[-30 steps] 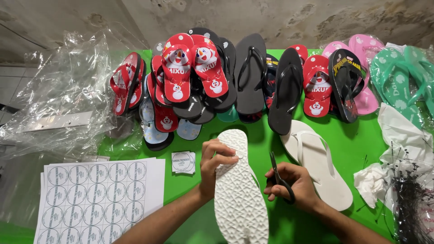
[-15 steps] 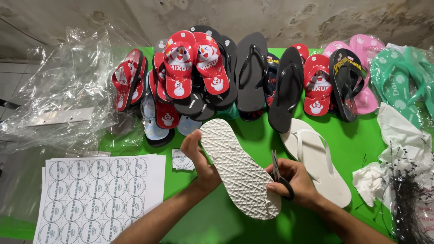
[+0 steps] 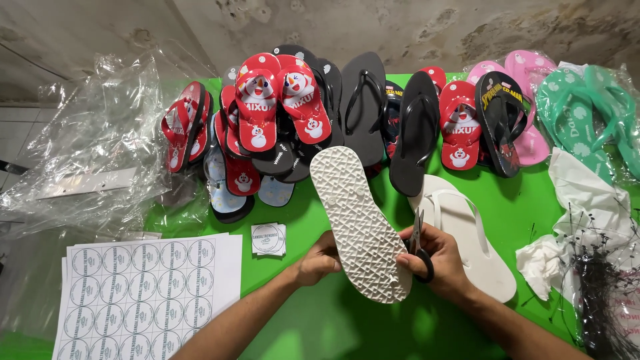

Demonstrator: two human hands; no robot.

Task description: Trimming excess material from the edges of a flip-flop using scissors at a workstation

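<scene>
Far left, a heap of crumpled clear plastic bags (image 3: 87, 153), and below it a white sheet of round printed stickers (image 3: 143, 290) lies flat on the green table (image 3: 320, 320). Just right of the sheet sits a small stack of cut stickers (image 3: 269, 239). Now the left hand (image 3: 319, 261): fingers curled round the near left edge of a white foam flip-flop (image 3: 360, 220), held sole-up with its textured tread showing, tilted above the table. On its other edge is the right hand (image 3: 437, 263), thumb pressing the sole and fingers closed through black-handled scissors (image 3: 419, 247), blades pointing up. Beside it a second white flip-flop (image 3: 477, 243) lies strap-up. Behind, red, black, pink and green flip-flops (image 3: 280, 100) are piled in a row.
</scene>
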